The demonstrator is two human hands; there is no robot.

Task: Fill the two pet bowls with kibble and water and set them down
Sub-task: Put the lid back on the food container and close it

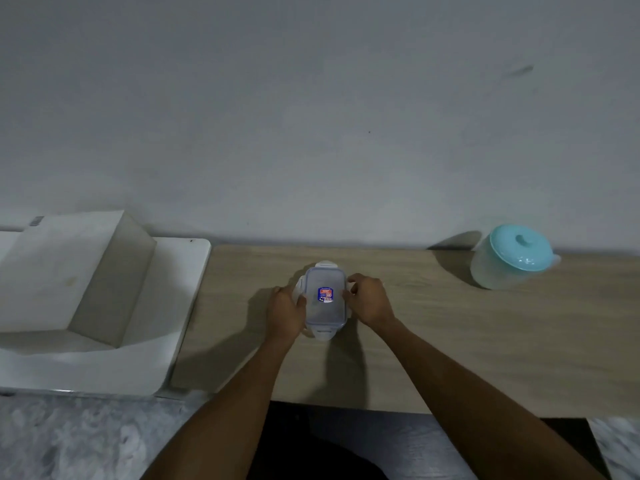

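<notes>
A clear plastic food container (325, 299) with a snap-lock lid is seen standing on the wooden surface (450, 334), near its middle and a little towards the back wall (311, 116). A small blue and red label (325, 294) is stuck on the lid. The lid is seated on the container, and white locking flaps are seen at its far and near ends. What is inside the container cannot be made out through the lid.

The container is held from both sides. The left hand (285, 315) is laid against the left long side, its fingers curled around the edge and its thumb resting at the lid's rim. The right hand (370, 301) is pressed to the right long side, its fingers (351, 289) bent over the flap there. Both hands are closed on the container; neither is lifted clear of it.

A translucent pitcher (512, 259) with a turquoise lid is seen well apart to the right, close to the wall. A white sink (104, 341) is set beside the left end of the surface. A marbled floor (69, 441) is visible below.
</notes>
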